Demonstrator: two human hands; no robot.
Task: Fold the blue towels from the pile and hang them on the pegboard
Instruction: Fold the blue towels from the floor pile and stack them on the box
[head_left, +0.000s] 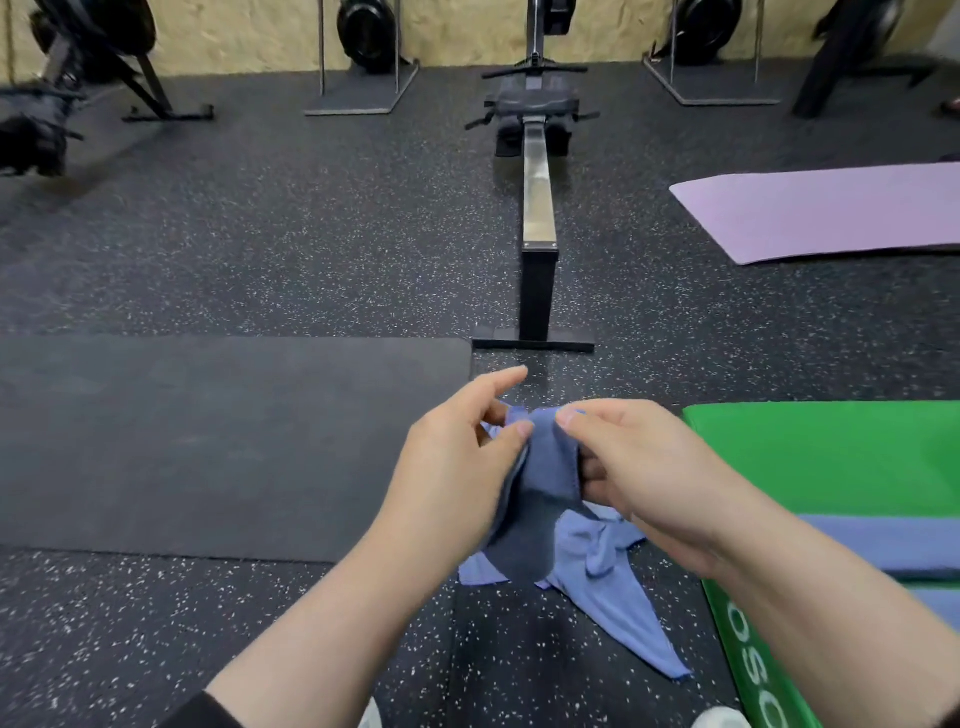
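A blue towel (550, 467) hangs bunched between both hands above the speckled floor. My left hand (457, 467) pinches its upper edge between thumb and fingers, index finger stretched out. My right hand (639, 467) pinches the same edge just to the right, thumb on top. The towel's lower part (618, 597) trails down and spreads toward the bottom right. More blue towels (878, 545) lie on a green mat (831, 457) at the right, partly hidden by my right forearm. No pegboard is in view.
A black floor mat (208, 441) lies to the left. A rowing machine (537, 208) stands straight ahead, its foot just beyond my hands. A purple mat (821, 213) lies at the far right. More gym machines line the back wall.
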